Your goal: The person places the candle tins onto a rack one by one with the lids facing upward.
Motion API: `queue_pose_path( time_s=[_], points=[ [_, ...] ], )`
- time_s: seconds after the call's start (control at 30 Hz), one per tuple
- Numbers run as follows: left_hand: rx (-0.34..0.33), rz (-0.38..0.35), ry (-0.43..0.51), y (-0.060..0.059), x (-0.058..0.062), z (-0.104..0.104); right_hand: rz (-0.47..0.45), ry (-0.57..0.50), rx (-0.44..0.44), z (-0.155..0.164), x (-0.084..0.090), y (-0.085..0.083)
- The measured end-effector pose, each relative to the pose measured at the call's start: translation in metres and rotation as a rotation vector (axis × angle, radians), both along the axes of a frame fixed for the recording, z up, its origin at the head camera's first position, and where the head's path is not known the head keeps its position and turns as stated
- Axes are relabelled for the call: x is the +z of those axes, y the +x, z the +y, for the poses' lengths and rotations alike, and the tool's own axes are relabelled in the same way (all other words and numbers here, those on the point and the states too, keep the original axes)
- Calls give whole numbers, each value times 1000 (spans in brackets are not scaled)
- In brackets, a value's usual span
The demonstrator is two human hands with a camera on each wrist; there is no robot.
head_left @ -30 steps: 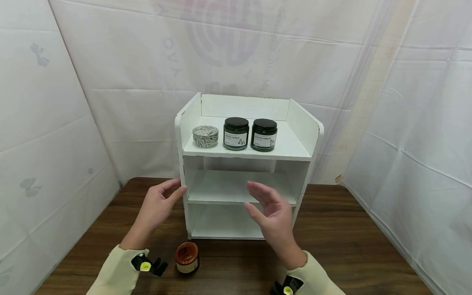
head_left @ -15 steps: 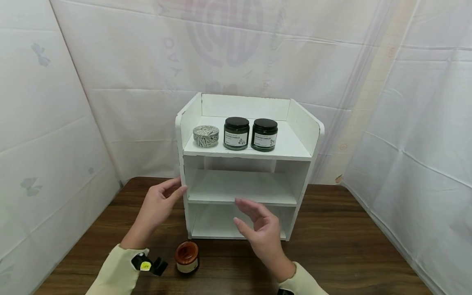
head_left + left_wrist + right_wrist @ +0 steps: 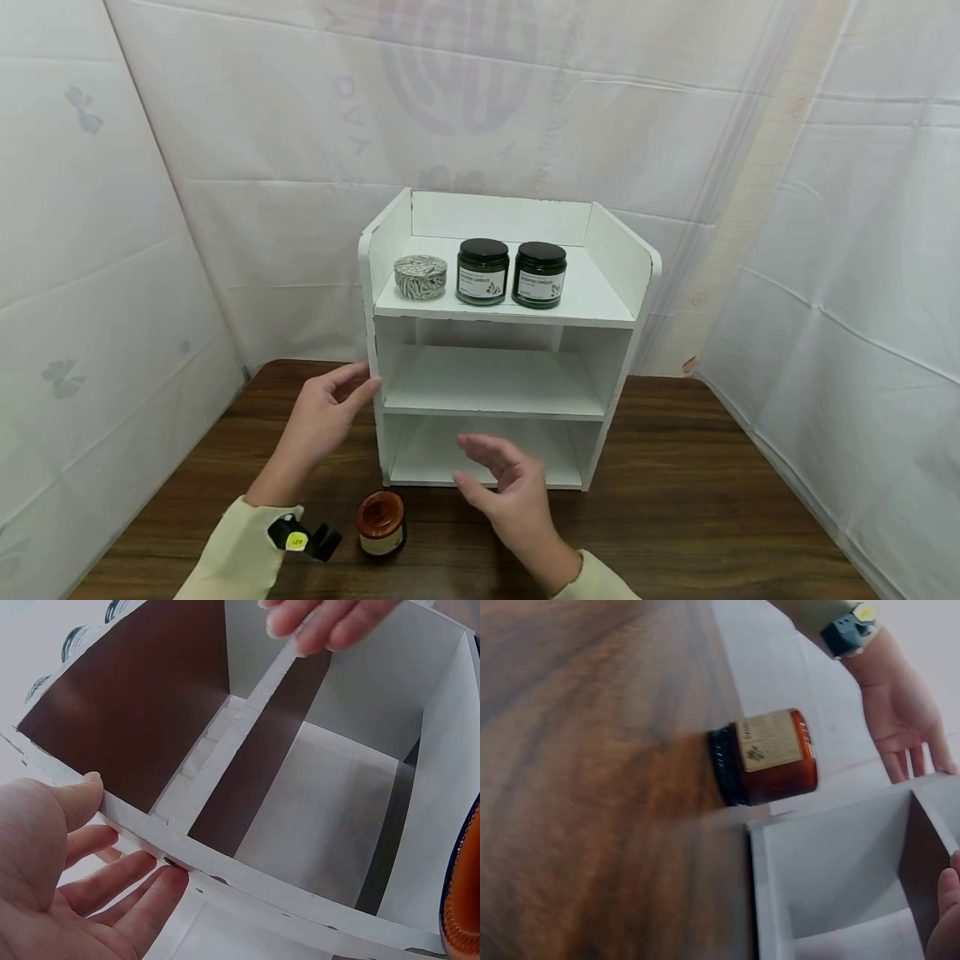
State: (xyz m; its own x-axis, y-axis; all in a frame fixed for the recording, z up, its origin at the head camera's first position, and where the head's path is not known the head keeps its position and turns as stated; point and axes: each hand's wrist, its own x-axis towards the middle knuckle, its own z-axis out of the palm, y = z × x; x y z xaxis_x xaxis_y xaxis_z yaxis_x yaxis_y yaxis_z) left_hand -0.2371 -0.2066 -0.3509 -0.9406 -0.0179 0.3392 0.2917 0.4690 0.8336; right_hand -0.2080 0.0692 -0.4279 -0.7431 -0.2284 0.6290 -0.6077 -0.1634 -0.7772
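I see my left hand (image 3: 318,417) up against the left side of the white wooden shelf unit (image 3: 615,350). Its fingers are straight and lie flat on the outer wall, and the thumb sits on the front edge. It is not gripping anything. My right hand (image 3: 510,496) floats in front of the bottom shelf opening, near me. Its fingers are loose and a little bent, and it holds nothing.

A small amber glass jar with a dark lid (image 3: 380,522) stands on the brown wooden table (image 3: 712,517), just near the left front corner of the shelf unit. It sits between my two arms, closer to my left sleeve. Neither hand touches it.

On the top shelf, far from me, I see a round tin with a black and white pattern (image 3: 420,276) on the left. Two dark green candle jars with black lids (image 3: 510,272) stand just beside it, to its right.
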Motion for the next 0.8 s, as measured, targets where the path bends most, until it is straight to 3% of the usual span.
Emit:
queue_pose_path(
  time_s=[0.17, 0.8],
  points=[
    [0, 1, -1, 0, 0, 0, -84, 48, 10, -5, -7, 4],
    [19, 8, -25, 0, 0, 0, -236, 189, 67, -15, -20, 11]
  ],
)
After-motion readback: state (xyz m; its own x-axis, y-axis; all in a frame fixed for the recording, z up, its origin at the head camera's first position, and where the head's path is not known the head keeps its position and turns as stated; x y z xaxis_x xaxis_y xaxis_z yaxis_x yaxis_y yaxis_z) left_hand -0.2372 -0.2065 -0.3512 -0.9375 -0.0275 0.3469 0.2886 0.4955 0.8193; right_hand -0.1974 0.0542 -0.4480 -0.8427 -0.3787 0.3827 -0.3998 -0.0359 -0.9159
